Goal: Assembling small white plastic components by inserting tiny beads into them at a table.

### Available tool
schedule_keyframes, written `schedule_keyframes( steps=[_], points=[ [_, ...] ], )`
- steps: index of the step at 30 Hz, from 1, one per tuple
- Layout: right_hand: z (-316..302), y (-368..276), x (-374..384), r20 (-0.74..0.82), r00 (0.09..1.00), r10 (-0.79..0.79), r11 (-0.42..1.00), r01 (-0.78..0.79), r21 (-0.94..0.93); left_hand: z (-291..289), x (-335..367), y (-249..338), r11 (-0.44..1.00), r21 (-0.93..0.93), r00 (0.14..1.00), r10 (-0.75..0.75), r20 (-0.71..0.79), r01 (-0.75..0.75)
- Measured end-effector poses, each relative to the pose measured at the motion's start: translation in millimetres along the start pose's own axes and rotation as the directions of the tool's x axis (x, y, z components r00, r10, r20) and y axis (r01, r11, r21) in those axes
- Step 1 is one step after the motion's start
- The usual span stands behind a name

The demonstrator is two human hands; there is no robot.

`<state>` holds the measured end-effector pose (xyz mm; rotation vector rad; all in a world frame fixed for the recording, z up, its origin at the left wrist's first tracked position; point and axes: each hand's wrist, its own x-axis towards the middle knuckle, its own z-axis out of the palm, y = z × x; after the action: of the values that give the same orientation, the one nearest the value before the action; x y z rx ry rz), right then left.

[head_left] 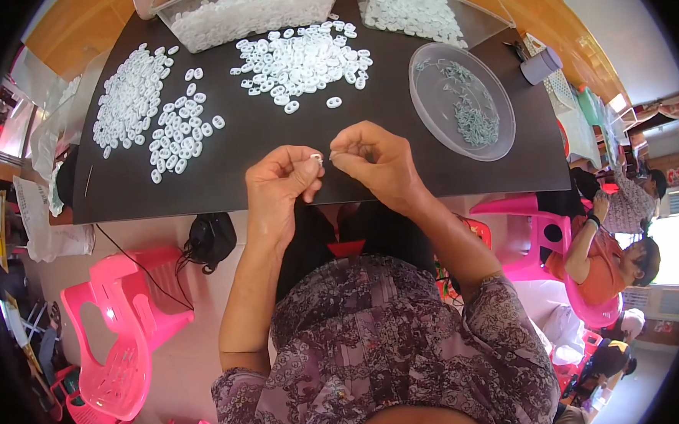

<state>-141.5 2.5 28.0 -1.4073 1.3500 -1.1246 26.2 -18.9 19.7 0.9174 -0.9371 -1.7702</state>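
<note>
Over the near edge of the dark table, my left hand (285, 176) pinches a small white oval plastic piece (317, 158) between thumb and fingertips. My right hand (375, 160) is closed in a pinch just beside it, thumb against forefinger; whatever it holds is too small to make out. Beyond my hands lies a heap of similar white two-holed pieces (305, 60). Two more groups, a dense pile (128, 100) and a looser scatter (178, 136), lie to the left. On the right, a round clear plastic dish (431, 123) contains small grey-green slender pieces (474, 120).
Two clear bins (252, 17) (413, 12) of white pieces stand at the table's far side. A grey-lilac cup (541, 66) is at the right corner. Pink plastic chairs (123, 323) stand on the floor left and right. Other people (603, 252) sit at the right.
</note>
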Motion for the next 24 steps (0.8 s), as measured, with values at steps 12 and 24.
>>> schedule_keyframes(
  steps=[12, 24],
  points=[
    [4.1, -8.6, -21.0, -0.101, 0.992, -0.077, 0.997, 0.077, -0.001, 17.7, -20.3, -7.3, 0.998, 0.005, 0.997, 0.067, -0.028, -0.067],
    [9.7, -4.4, -28.8, -0.168, 0.980, -0.110, 0.990, 0.123, 0.065, 23.4, -25.7, -14.6, 0.986, -0.005, 0.984, 0.169, -0.055, -0.169]
  ],
)
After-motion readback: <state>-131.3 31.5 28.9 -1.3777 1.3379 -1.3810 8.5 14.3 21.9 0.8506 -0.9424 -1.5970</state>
